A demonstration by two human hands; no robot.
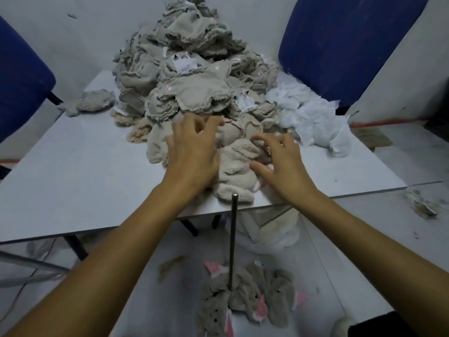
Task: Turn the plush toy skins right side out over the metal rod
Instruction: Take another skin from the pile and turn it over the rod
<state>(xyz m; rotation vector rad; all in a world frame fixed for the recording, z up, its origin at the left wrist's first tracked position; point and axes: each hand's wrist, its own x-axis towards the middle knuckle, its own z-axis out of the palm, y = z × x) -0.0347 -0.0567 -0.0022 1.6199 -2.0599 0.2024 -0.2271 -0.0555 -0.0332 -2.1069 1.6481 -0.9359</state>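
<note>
A tall heap of inside-out beige plush skins fills the back of the white table. One fluffy cream skin lies at the table's near edge, between my hands. My left hand rests on the front of the heap with its fingers spread and bent, just left of that skin. My right hand hovers at the skin's right side, fingers spread and curved, fingertips touching the fabric. A thin metal rod stands upright below the table edge, its tip in front of the cream skin. Several turned grey-and-pink skins lie around its base.
Crumpled clear plastic bags lie at the table's right back. A lone skin sits at the left back corner. Blue chairs stand on both sides. A plastic bag of cream plush sits under the table. Fabric scraps litter the floor.
</note>
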